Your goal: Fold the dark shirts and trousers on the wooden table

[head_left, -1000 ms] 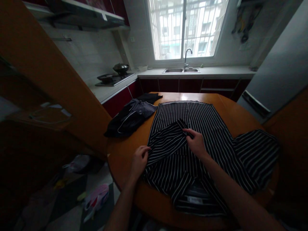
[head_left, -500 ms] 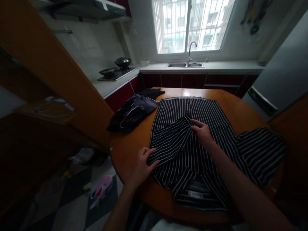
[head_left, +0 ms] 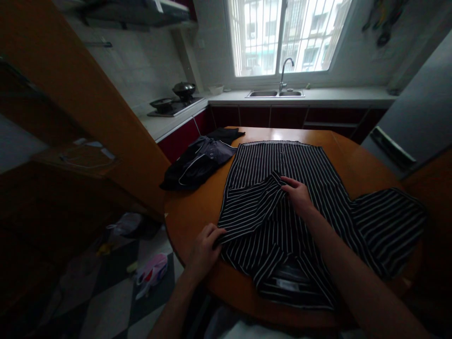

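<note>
A black-and-white striped shirt [head_left: 303, 169] lies spread on the table, its collar toward me and its hem at the far side. The left sleeve is folded inward across the body, while the right sleeve stretches out to the right. My left hand [head_left: 205, 249] is closed on the shirt at the outer edge of the folded sleeve, near the shoulder. Near the middle of the shirt, my right hand [head_left: 298, 195] pinches the end of that sleeve between thumb and fingers.
Dark clothes [head_left: 199, 162] lie at the left of the round wooden table [head_left: 190, 212]. Beyond it run a counter with a sink [head_left: 275, 93] and a stove [head_left: 174, 107]. A fridge [head_left: 420, 99] stands right. Bags [head_left: 153, 273] lie on the checkered floor at left.
My left hand has closed its fingers on the shirt's left edge and moved slightly toward me. My right hand keeps its hold on the sleeve end. The view has shifted a little.
</note>
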Action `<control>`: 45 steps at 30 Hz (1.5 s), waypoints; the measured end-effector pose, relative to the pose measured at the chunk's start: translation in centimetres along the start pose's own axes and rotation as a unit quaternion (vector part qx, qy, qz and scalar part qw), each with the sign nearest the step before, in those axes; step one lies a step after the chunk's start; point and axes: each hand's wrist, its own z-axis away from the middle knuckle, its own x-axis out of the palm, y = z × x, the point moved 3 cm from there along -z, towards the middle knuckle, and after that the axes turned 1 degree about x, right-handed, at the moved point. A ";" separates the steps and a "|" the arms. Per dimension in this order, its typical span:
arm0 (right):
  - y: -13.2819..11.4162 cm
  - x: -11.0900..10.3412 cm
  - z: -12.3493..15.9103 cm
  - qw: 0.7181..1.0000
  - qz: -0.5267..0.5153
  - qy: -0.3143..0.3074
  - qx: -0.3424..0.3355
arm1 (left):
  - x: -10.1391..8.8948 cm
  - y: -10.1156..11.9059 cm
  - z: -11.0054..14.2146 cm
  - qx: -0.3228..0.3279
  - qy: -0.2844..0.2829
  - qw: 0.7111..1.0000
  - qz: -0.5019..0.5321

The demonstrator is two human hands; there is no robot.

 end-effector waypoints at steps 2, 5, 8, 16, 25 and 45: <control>-0.2 0.1 0.0 0.999 -0.023 -0.029 -0.018 | 0.1 0.0 0.2 -0.008 0.019 1.000 -0.009; 0.0 -0.3 0.1 0.998 -0.003 -0.042 -0.048 | -0.3 0.5 0.7 -0.005 0.005 0.999 -0.032; 1.2 -1.0 -0.2 0.997 0.056 -0.020 -0.049 | -1.2 1.2 0.4 0.017 -0.061 0.997 -0.038; 2.6 -0.7 -0.8 0.992 0.082 0.022 -0.091 | -1.5 -2.9 -10.7 -0.016 0.047 0.999 0.017; 0.0 0.1 0.9 0.994 0.027 -0.026 -0.103 | 2.8 -7.9 -18.3 -0.013 -0.076 0.997 -0.031; 4.0 -2.2 -3.1 0.914 0.334 0.053 -0.225 | 3.8 -2.1 -13.0 0.067 -0.149 0.985 -0.059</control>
